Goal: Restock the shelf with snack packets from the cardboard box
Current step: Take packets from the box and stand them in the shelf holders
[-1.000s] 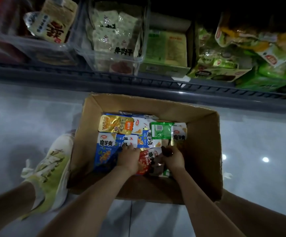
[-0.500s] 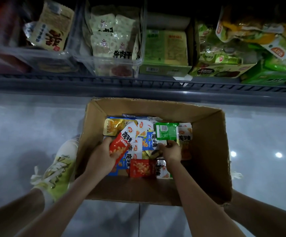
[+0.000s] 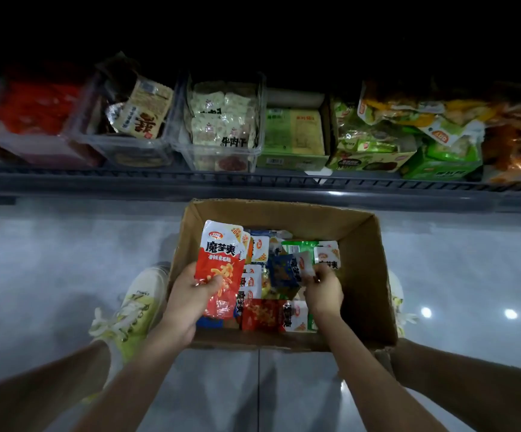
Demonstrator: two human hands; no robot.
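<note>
An open cardboard box [image 3: 362, 275] stands on the floor below the shelf [image 3: 253, 179], filled with several snack packets in red, blue, green and white. My left hand [image 3: 190, 294] grips a red and white snack packet [image 3: 220, 260] by its lower end and holds it upright above the box's left side. My right hand [image 3: 323, 289] is inside the box and pinches the edge of a blue packet [image 3: 282, 271] that is tilted up from the pile.
The bottom shelf holds clear bins of beige packets [image 3: 221, 126], a red-filled bin [image 3: 34, 110] at left, green cartons [image 3: 293, 135] and loose green and orange bags [image 3: 424, 120] at right. My yellow-green shoes [image 3: 131, 310] flank the box on a glossy grey tile floor.
My left hand has lifted the red packet higher out of the box and turned it upright. My right hand has taken hold of a blue packet. The camera tilted up toward the shelf.
</note>
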